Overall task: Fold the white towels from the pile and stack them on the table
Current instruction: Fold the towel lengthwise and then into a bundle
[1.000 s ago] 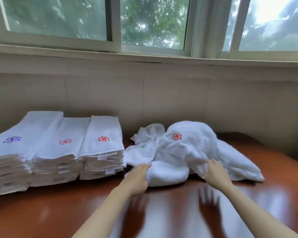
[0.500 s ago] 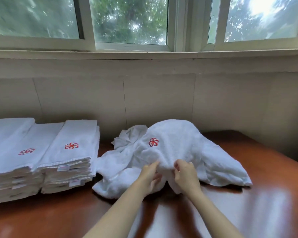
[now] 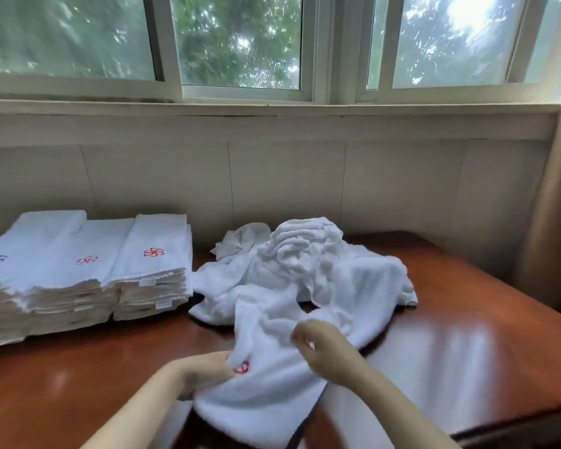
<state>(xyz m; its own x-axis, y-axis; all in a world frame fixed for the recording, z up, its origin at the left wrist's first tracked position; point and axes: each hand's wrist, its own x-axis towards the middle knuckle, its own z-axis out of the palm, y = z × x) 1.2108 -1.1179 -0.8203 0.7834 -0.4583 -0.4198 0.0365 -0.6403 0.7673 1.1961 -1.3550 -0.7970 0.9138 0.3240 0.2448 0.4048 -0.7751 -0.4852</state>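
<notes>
Windows (image 3: 321, 47) (green trees (image 3: 237, 40) outside) above a pale tiled wall (image 3: 285, 179).

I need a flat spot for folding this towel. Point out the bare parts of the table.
Bare table lies right of the pile, out to its right edge, and in a near-left strip before the folded stacks. Crowded: stacks at back left, pile in the middle, the towel in the left hand at centre front.

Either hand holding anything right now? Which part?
Left hand grips the white towel by bunched cloth beside its red emblem. Right hand curls over the same towel; grip unclear.
</notes>
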